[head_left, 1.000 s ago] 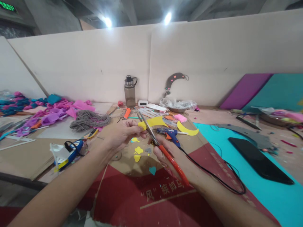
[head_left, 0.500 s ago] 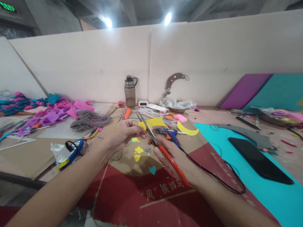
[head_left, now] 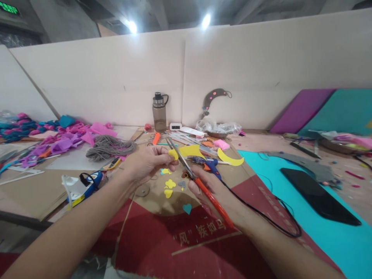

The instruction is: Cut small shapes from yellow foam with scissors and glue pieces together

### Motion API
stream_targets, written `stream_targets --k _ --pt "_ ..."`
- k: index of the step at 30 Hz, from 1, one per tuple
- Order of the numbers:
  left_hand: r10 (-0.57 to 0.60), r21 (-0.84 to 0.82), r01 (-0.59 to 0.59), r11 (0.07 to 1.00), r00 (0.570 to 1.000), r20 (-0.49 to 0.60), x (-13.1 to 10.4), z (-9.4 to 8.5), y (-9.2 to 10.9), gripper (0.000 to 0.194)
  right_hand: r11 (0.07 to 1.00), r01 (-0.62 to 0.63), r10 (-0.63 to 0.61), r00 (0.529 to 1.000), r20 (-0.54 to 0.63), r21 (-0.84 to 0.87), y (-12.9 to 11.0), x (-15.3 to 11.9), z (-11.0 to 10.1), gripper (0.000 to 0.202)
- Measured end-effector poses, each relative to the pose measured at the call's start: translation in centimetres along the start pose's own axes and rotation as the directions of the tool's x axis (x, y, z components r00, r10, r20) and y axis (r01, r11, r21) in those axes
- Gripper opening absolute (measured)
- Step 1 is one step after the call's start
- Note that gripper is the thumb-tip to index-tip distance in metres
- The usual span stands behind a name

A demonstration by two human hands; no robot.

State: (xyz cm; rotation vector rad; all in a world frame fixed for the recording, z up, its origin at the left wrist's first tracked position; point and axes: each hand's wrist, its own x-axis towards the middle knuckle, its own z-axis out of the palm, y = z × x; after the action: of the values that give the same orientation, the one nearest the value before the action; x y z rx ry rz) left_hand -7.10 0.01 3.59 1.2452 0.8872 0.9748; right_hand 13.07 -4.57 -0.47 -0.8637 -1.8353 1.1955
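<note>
The left hand [head_left: 162, 159] pinched a small yellow flat piece [head_left: 173, 154] between thumb and fingers, right beside the blades of the red-handled metal scissors [head_left: 190, 170]. The right hand [head_left: 206, 190] was curled around the scissors' handles, their blades slightly parted and pointing away. Below lay a yellow flower-shaped cutout [head_left: 170, 184] and a teal heart-shaped cutout [head_left: 187, 209] on the red-and-brown cardboard [head_left: 154, 240].

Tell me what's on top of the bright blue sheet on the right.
On the blue sheet lie a flat black slab, probably a phone, part of a gray cut-out and a loop of black cable. What the slab and cut-out cover can't be seen.
</note>
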Motion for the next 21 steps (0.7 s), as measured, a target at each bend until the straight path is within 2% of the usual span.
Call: stream_targets --k 4,12,17,21 --pt "-0.017 0.030 0.016 0.999 0.999 0.030 -0.1 -0.1 0.3 0.015 1.000 0.001 -0.003 0.997 0.075 0.026 -0.1 0.1 -0.2 0.034" --pt "-0.064 0.066 0.062 0.996 0.997 0.034 -0.1 -0.9 0.6 0.015 0.999 0.029 -0.026 0.998 0.065 -0.040 -0.5 0.0 -0.5 0.033" --pt "-0.107 0.144 0.102 0.984 0.994 0.032 -0.3 -1.3 1.2 0.015 0.998 -0.057 0.061 0.990 0.131 -0.032 -0.8 -0.1 -1.0 0.025" --pt "-0.146 0.204 0.133 0.970 0.988 0.049 -0.3 -1.4 1.8 0.011 0.993 -0.035 0.051 0.989 0.136 -0.117 -1.3 -0.1 -1.4 0.023"
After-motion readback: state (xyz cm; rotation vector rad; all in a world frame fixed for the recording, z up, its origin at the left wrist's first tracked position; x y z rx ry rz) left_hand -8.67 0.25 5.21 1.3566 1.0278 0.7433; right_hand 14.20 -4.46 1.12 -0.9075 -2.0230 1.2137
